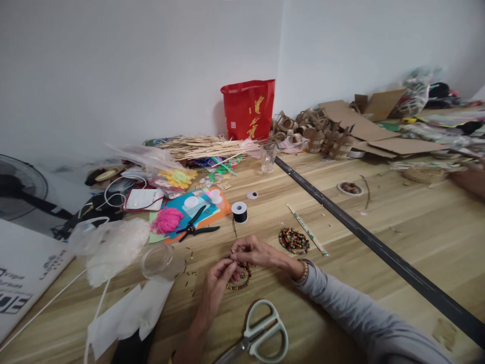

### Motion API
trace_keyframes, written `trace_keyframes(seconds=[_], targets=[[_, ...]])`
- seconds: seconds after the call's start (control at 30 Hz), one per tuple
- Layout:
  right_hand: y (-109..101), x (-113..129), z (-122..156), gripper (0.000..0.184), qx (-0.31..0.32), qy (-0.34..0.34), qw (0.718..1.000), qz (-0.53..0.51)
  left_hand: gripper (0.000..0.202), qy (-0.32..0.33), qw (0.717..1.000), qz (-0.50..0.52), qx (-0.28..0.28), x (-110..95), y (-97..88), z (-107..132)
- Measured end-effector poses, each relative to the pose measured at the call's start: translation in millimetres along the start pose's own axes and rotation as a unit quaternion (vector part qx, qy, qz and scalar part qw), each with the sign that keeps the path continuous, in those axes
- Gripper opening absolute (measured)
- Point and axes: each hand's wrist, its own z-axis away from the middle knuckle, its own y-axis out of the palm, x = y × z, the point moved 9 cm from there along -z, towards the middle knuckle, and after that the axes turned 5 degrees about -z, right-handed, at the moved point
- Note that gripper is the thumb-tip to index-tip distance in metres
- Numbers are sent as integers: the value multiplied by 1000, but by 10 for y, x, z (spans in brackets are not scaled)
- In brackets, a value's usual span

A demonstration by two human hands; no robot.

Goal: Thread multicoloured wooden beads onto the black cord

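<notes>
Both hands meet at the middle front of the table, fingertips pinched close together. My left hand (216, 278) is closed on a string of small multicoloured beads (239, 287), which curves below the fingers. From the other side, my right hand (253, 251) pinches the same beaded string near its end; the exact grip is hidden by the fingers. Just beyond stands a spool of black cord (239, 212), its loose end running down toward my hands. A coiled heap of multicoloured beads (294, 240) lies right of my right hand. Large scissors (261, 333) with pale handles rest nearer me.
Black-handled pliers (194, 225) lie by pink yarn (167, 220) on coloured sheets. A clear tub (157, 261) stands to the left, a drinking glass (268, 157) farther back. A dark strip (364, 235) crosses the table. Another person's hand (470, 178) is at far right.
</notes>
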Motion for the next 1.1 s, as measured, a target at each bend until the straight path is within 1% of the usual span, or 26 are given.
trace_keyframes(seconds=[0.17, 0.27, 0.4, 0.5, 0.63, 0.8, 0.93, 1.1], targets=[[-6, 14, 4, 37, -17, 10, 1000, -7, 38, 4, 1000, -28, -9, 95, -19, -34], [-17, 30, 5, 35, -32, 12, 999, -26, 38, -2, 1000, -26, -1, 138, 21, -39], [1, -6, -11, 36, -23, 23, 996, -78, 38, -4, 999, -15, 28, 90, 110, -19], [-35, -37, -35, 36, -31, 15, 996, -88, 37, -11, 999, -5, 41, 67, 145, -3], [-135, -47, -60, 37, -64, -14, 994, -88, 38, -47, 997, 41, 35, 179, 121, -1], [-150, -65, -68, 38, -53, -5, 995, -88, 36, -52, 993, 104, 29, 285, 84, -20], [-144, -28, -48, 29, -24, -4, 998, -53, 36, -75, 986, 145, 17, 293, 68, -20], [-134, 61, -13, 15, 8, -25, 996, 81, 33, -81, 983, 163, 1, 220, 55, -15]])
